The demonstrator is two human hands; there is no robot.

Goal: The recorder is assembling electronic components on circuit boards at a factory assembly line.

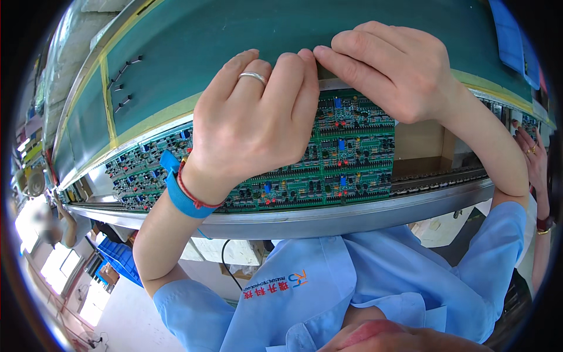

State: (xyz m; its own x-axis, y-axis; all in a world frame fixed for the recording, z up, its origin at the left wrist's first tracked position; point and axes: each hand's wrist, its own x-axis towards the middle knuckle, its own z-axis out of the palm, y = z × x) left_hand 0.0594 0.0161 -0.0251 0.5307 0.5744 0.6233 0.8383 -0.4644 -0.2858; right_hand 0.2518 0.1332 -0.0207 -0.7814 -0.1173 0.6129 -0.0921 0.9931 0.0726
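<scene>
My left hand (252, 114), with a ring and a blue wrist strap (186, 193), is bent over the far edge of a green circuit board panel (355, 146). My right hand (396, 73) reaches in from the right, and its fingertips almost meet those of the left. Both hands have their fingers pressed together. Whatever lies between the fingertips is hidden. The panel carries rows of small parts, among them blue blocks and red pieces. Another populated board (132, 182) continues to the left, partly behind my left forearm.
Several small black parts (123, 104) lie on the green mat (176, 70). Blue bins (507, 35) stand far right. A metal rail (352, 212) runs along the near edge. A cardboard box (431, 141) shows beyond the panel. Another person's hand (531, 152) is at the right.
</scene>
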